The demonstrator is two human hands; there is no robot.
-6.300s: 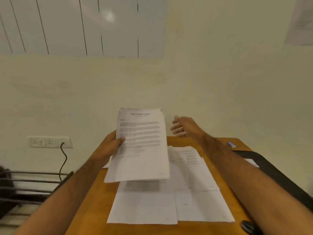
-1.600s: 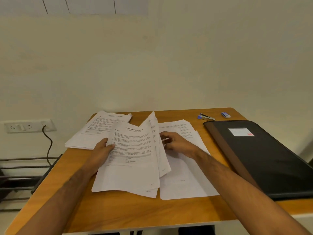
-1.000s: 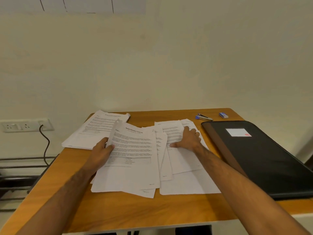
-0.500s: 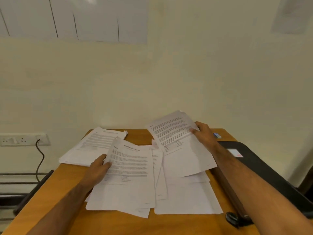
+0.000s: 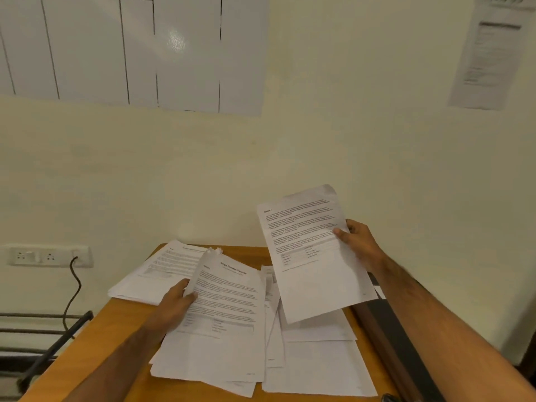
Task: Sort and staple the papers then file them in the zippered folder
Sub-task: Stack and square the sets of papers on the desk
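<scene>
My right hand (image 5: 358, 242) pinches a white printed sheet (image 5: 311, 253) by its right edge, raised and tilted at centre right of frame, long axis running up toward the wall. My left hand (image 5: 177, 306) grips the left edge of a white titled page (image 5: 229, 309) topping the loose paper spread (image 5: 316, 364) on the orange wooden table (image 5: 95, 352). I judge its destination lies leftward and lower; the left hand is nearer. A second white stack (image 5: 162, 271) sits mid-left. The black zippered folder (image 5: 397, 332) lies along the lower-right edge.
</scene>
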